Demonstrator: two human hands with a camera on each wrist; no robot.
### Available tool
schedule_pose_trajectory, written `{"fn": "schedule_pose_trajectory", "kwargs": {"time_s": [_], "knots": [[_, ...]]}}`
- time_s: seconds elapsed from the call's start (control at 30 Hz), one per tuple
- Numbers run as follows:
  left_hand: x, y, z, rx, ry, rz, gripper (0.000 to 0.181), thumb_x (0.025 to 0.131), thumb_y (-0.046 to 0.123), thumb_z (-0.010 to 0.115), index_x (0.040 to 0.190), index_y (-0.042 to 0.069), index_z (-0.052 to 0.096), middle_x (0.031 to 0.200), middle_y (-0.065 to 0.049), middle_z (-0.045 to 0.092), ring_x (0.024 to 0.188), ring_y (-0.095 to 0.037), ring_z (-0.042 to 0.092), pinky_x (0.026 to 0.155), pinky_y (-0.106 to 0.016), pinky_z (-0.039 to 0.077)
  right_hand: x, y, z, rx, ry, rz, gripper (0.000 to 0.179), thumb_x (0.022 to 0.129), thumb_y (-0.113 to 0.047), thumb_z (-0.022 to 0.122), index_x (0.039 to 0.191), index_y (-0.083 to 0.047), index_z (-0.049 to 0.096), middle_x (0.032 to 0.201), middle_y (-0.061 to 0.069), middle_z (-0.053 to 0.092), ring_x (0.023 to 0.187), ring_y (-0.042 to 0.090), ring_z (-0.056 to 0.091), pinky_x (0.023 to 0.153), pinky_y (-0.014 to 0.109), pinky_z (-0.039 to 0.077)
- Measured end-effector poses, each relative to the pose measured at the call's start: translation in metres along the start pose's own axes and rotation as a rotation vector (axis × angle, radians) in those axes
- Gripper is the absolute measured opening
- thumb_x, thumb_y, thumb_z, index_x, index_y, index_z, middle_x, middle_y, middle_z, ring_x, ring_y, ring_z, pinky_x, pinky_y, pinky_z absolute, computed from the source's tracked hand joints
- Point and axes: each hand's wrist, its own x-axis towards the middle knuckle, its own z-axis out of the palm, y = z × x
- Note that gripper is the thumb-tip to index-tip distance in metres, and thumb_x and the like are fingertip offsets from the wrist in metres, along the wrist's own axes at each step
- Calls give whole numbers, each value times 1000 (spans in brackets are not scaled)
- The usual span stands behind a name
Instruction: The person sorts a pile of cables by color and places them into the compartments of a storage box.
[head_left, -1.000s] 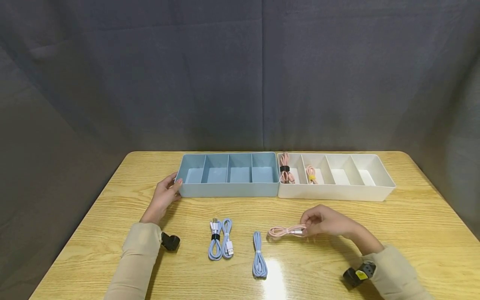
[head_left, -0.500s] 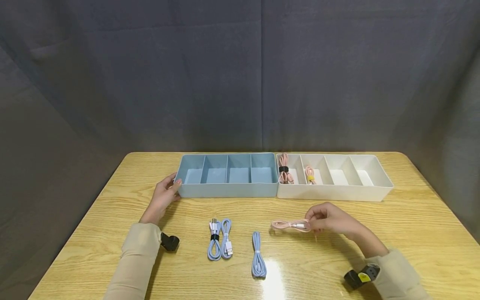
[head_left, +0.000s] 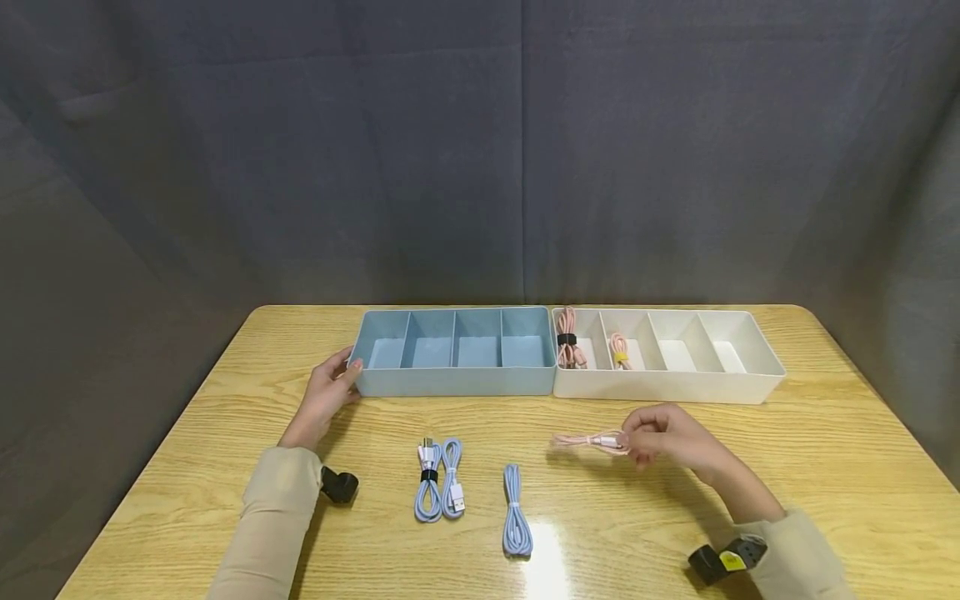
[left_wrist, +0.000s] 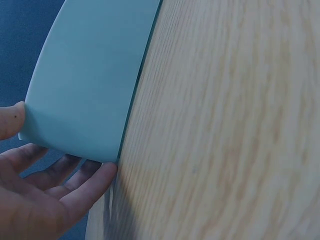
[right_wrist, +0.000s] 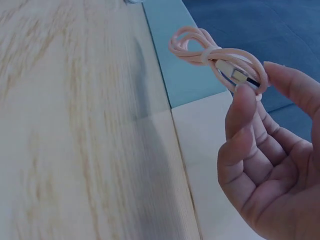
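A coiled pink charging cable [head_left: 588, 441], tied with a light band, is pinched at its connector end by my right hand [head_left: 671, 437]. In the right wrist view the cable [right_wrist: 215, 55] shows its USB plug beside the thumb and fingertips. My left hand [head_left: 326, 392] holds the left end of the blue divided box [head_left: 453, 382]; in the left wrist view the thumb [left_wrist: 11, 121] is at its rim and the fingers [left_wrist: 90, 192] lie along its end wall. Beside that box stands the white divided box [head_left: 667, 387], with a black-tied pink cable [head_left: 567, 337] and a yellow-tied one [head_left: 619, 350] in its two left compartments.
On the wooden table [head_left: 225, 467] lie a blue cable with a black strap [head_left: 429, 492], another blue cable [head_left: 452, 479] beside it, and a third blue cable [head_left: 517, 521] farther right. A dark curtain [head_left: 480, 167] hangs behind the table.
My right hand has lifted the pink cable off the table and carried it a little right and toward the white box. The left hand stays at the blue box.
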Motion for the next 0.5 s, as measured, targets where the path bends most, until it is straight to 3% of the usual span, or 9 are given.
{"fn": "schedule_pose_trajectory", "kwargs": {"time_s": [0.17,0.33,0.5], "knots": [[0,0,0,2,2,-1,53,98,23,41,144,4,23,138,-24,31,122,-38,38,95,-48,40,-3,-2,-2,25,60,17,17,88,-4,56,87,13,58,69,6,63,59,14,60,55,36,54],[-1,1,0,-1,1,-5,53,98,22,41,144,3,22,139,-24,30,122,-39,37,95,-48,40,-6,-5,-6,67,149,18,11,89,-4,54,86,3,62,69,2,64,59,14,60,57,35,54],[-2,2,0,0,-2,-5,53,99,23,40,145,3,20,140,-25,28,123,-40,36,96,-48,39,-8,-7,-9,120,208,1,15,91,-4,52,84,-7,65,69,0,63,59,11,60,57,29,53]]}}
